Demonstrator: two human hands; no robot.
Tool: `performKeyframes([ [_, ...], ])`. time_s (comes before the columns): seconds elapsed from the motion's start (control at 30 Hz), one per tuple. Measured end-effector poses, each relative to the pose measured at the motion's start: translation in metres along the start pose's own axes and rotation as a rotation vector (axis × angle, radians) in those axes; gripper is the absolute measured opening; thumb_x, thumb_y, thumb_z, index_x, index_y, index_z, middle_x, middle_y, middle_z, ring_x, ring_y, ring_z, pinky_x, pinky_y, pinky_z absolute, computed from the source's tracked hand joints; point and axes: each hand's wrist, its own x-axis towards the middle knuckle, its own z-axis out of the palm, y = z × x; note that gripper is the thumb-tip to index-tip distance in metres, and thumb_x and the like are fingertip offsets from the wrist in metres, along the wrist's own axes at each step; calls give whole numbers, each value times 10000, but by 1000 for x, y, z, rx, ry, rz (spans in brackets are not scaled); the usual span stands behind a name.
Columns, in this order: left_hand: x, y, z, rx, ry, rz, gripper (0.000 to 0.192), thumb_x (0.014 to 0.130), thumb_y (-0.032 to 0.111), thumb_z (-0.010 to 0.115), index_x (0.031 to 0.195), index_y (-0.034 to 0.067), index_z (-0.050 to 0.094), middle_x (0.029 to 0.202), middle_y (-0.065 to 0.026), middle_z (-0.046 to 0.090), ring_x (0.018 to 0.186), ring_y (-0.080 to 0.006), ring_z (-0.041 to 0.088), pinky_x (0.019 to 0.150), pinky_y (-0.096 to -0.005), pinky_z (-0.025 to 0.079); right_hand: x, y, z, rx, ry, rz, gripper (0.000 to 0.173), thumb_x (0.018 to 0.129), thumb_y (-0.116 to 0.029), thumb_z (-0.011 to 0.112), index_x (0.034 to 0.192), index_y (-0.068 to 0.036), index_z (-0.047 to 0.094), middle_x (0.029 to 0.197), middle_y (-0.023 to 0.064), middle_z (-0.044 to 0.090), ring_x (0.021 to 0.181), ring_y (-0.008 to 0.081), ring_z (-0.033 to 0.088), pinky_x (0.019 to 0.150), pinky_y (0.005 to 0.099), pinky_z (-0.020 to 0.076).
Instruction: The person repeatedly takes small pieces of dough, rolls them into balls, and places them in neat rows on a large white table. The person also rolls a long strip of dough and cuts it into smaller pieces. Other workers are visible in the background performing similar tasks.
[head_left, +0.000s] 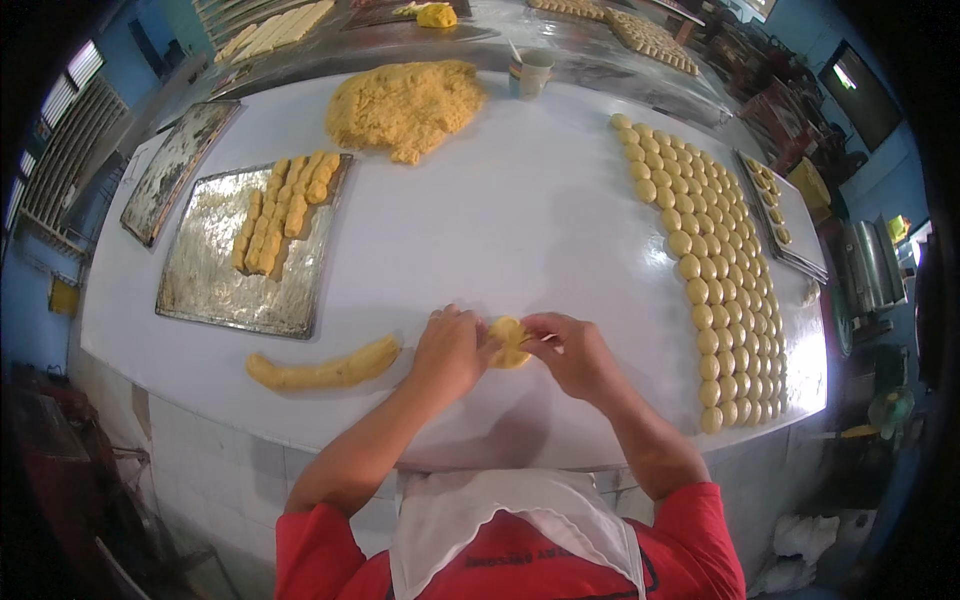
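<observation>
A small flattened piece of yellow dough (510, 355) lies on the white tabletop in front of me, its edges partly folded toward the middle. My left hand (452, 346) pinches its left edge, with thumb and fingers on the dough. From the other side my right hand (568, 350) grips the right edge between thumb and fingertips. Whether a filling sits inside the fold I cannot tell. Left of my left hand rests a long, slightly curved roll of dough (322, 366), apart from the fingers.
Rows of oval dough pieces (712, 266) cover the table's right side. A metal baking tray (217, 255) holds yellow-orange filling logs (277, 210). Behind are a large crumbly yellow mass (405, 105) and a cup (531, 73). Another tray (180, 169) lies far left; stacked trays (799, 217) stand right.
</observation>
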Motion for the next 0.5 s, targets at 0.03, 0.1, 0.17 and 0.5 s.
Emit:
performKeyframes([
  [0.03,5,1,0,14,-27,22,199,880,155,769,977,-2,694,974,-149,720,948,-326,656,850,-435,521,0,6,5,-143,9,-101,282,951,-104,683,1225,-41,706,1208,105,701,1019,272,672,927,395,542],
  [0.1,11,2,0,16,-115,10,202,894,158,757,983,-8,684,967,-147,723,932,-311,674,840,-431,537,-1,16,12,-354,43,-294,275,939,-144,697,1203,-70,719,1190,89,701,1029,301,652,922,429,535],
  [0.17,12,0,-1,-229,-106,-157,210,919,160,737,1016,-16,681,998,-148,725,920,-300,696,822,-414,554,-2,24,14,-508,77,-459,281,929,-187,706,1193,-95,723,1159,73,696,1059,318,622,923,454,522],
  [0.5,8,15,-13,-216,-354,-109,346,916,195,785,1168,-31,710,1011,-149,718,897,-235,726,752,-320,569,37,34,-20,-408,-164,-429,408,889,-307,788,1247,-135,695,1255,73,602,1141,324,565,1021,462,434],
])
